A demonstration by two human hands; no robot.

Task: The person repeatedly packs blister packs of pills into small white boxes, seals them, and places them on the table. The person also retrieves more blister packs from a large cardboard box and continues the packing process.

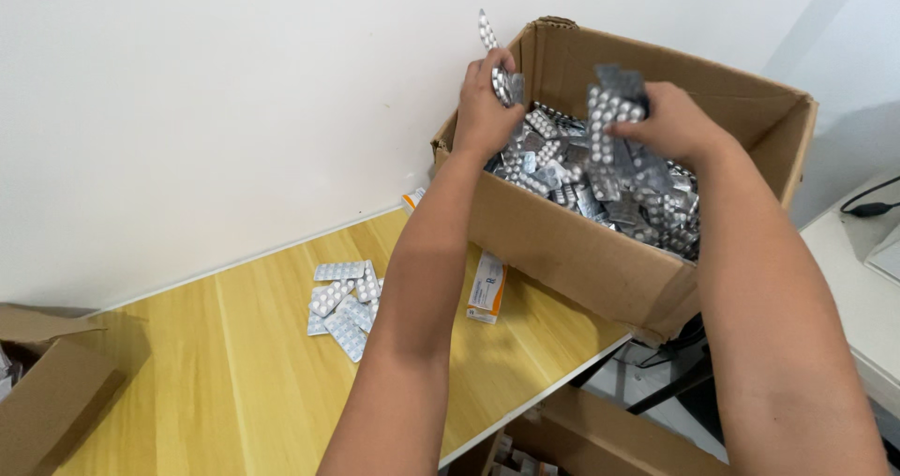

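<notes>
**Both hands deep in a box of blister strips**

Nearest, at six o'clock, two bare forearms reach up from the bottom edge across a wooden table (pixel 225 382). At nine o'clock a small empty carton (pixel 52 392) sits on the table's corner. Just left of the left forearm lies a loose pile of strips (pixel 344 305), flat and overlapping, and a small white-and-orange pill packet (pixel 487 288) rests against the foot of the box.

Farther on, at one o'clock, the big cardboard box (pixel 600 260) stands tilted, overhanging the table's edge, and is heaped with silver blister strips (pixel 647 204). The left hand (pixel 483 105) is at the box's near-left corner, fingers closed around a few strips, one sticking up past the rim. The right hand (pixel 670 120) is over the middle of the heap, pinching a long strip (pixel 605 124) that hangs down towards it.

My judgement: the work goes best with small handfuls gripped by their flat faces, lifted straight up so strips do not snag neighbours, and with no weight pressed on the overhanging side.
</notes>
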